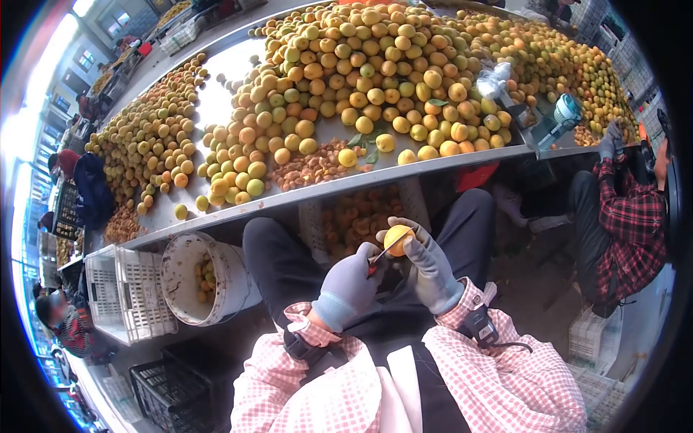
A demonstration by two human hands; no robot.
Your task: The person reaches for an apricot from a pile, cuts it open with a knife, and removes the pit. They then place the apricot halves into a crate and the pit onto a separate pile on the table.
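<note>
My left hand [349,286], in a grey glove, is closed around the red handle of a small knife [385,250]. The blade lies against a yellow-orange apricot [397,234], which the gloved fingers of my right hand [432,268] grip. Both hands are close together above my lap. Beneath the table edge, just beyond them, a light-coloured crate [312,229] contains orange-brown apricot pieces [361,222], partly hidden by my hands and legs.
A metal table [303,193] bears heaped apricots [361,58] and small brown pieces [314,166]. A white bucket [234,285] with some fruit and white crates [137,289] stand left. A teal-lidded bottle [556,123] is right, near a person in a plaid shirt [632,224].
</note>
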